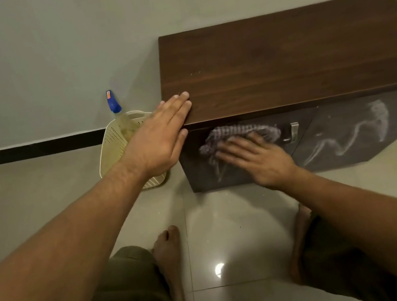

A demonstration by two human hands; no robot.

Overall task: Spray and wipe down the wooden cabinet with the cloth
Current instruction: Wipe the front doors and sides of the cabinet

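A low dark wooden cabinet [286,56] stands against the wall at the upper right. My left hand [160,135] lies flat and open on its front left corner, fingers on the top edge. My right hand [256,159] presses a pale striped cloth [239,131] against the left door, and both look motion-blurred. White smears [362,128] mark the right door. A spray bottle with a blue head [114,104] stands in a cream basket left of the cabinet, partly hidden by my left hand.
The cream perforated basket [112,143] sits on the tiled floor by the wall. A metal door handle [294,131] sticks out near my right hand. My bare feet [169,257] stand on glossy tiles in front of the cabinet.
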